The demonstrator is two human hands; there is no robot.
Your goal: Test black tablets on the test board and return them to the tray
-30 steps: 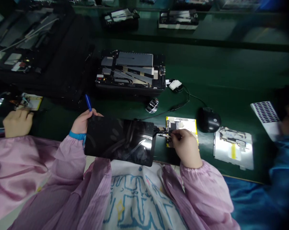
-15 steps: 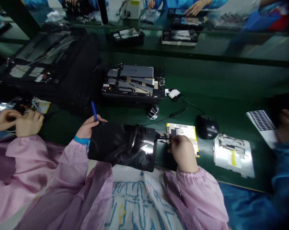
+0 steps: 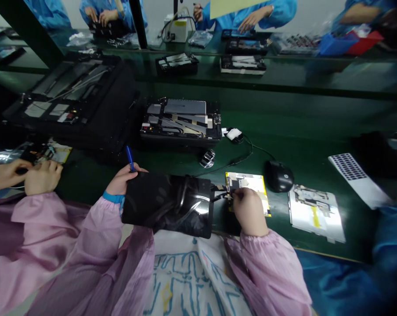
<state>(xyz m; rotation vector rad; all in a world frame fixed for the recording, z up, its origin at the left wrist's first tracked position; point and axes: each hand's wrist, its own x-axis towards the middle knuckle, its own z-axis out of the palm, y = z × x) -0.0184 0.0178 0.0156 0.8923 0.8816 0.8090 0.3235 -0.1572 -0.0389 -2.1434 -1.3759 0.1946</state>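
My left hand (image 3: pixel 122 179) grips the far left corner of a glossy black screen panel (image 3: pixel 168 204) and also holds a blue pen (image 3: pixel 130 159) that sticks up between the fingers. The panel is tilted above the table's near edge. My right hand (image 3: pixel 249 210) is closed in a pinch on the thin flex cable (image 3: pixel 221 193) at the panel's right edge, over a yellow-edged circuit board (image 3: pixel 251 184) that lies flat on the green table (image 3: pixel 304 131).
A black mouse (image 3: pixel 279 181) and a silver metal plate (image 3: pixel 315 213) lie to the right. An opened device (image 3: pixel 182 120) sits behind, with a small metal part (image 3: pixel 208 159) and a cable. A co-worker's hands (image 3: pixel 27 175) work at the left; a blue sleeve (image 3: pixel 366 267) is at the right.
The view has tilted up, showing more of the far bench and people there. My hands, the panel and the board have kept their poses. The co-worker at the left brought both hands together.
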